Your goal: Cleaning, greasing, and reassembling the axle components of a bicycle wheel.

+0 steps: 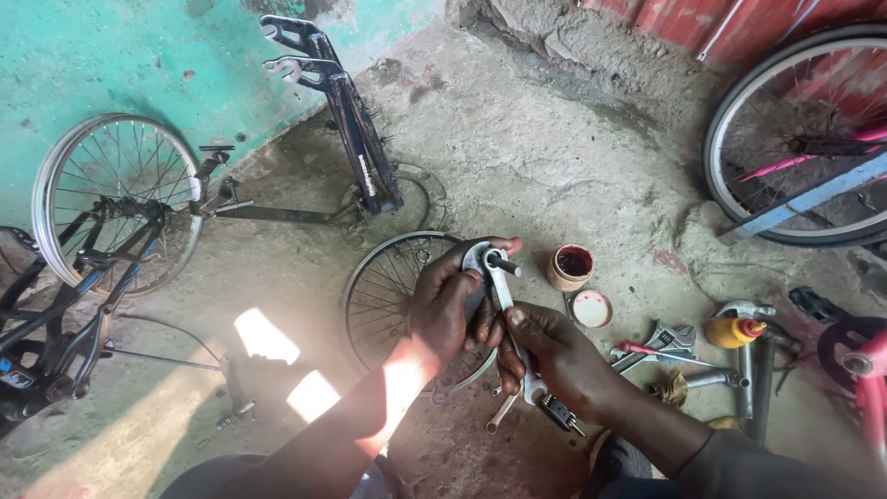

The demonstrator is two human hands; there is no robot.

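Nearest the camera, the right hand (554,356) is seen closed around the lower shaft of a slim silver metal spanner (510,333), whose long axis runs steeply from lower right to upper left, its head pointing up and away from the wearer. Just above, the left hand (453,305) is closed on a small silver bicycle part with a dark projecting axle stub (490,261), held over the concrete floor (554,166) in front of a bare spoked wheel rim (383,277); the spanner head is applied to this part. The step in hand is judged to be the turning of a nut on the axle; the next move would call for a firm counter-hold and a swing of the shaft. Beyond lie an open pot of red grease (571,266), scattered tools (665,342) and an inverted dark bicycle frame (342,111).
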